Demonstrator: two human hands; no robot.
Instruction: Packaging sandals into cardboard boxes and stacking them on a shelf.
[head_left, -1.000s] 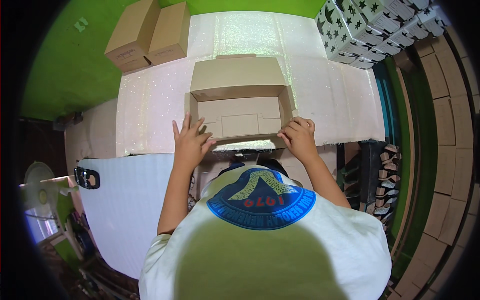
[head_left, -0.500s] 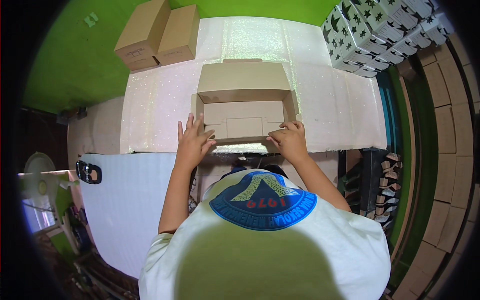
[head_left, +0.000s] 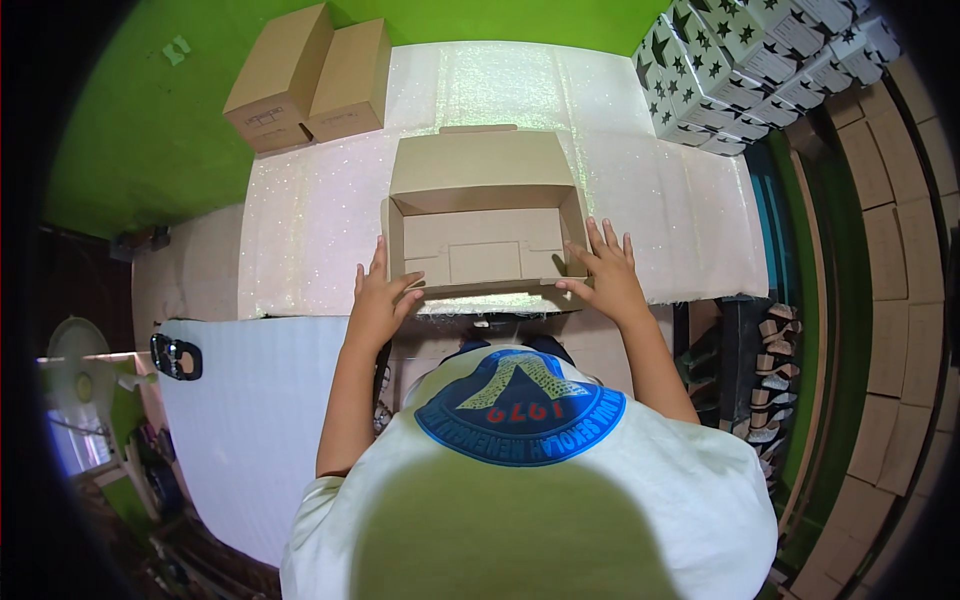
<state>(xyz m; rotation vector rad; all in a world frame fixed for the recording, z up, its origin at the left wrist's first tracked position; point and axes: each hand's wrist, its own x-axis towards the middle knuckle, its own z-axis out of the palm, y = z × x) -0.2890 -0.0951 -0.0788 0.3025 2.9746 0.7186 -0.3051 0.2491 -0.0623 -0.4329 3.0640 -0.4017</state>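
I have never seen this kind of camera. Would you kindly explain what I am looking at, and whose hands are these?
There is no machine here: a person works with two bare hands. A wide camera on that person's head looks down, so edges bend, and the shirt at the bottom is the wearer's own. On the pale table lies a brown box, its lid open. Two closed boxes stand at the far left, and star-patterned boxes are stacked at the far right. The left hand is at the brown box's near left corner; whether it pinches the wall, I cannot tell. The right hand, fingers spread, is at the near right corner. Nothing is lifted.
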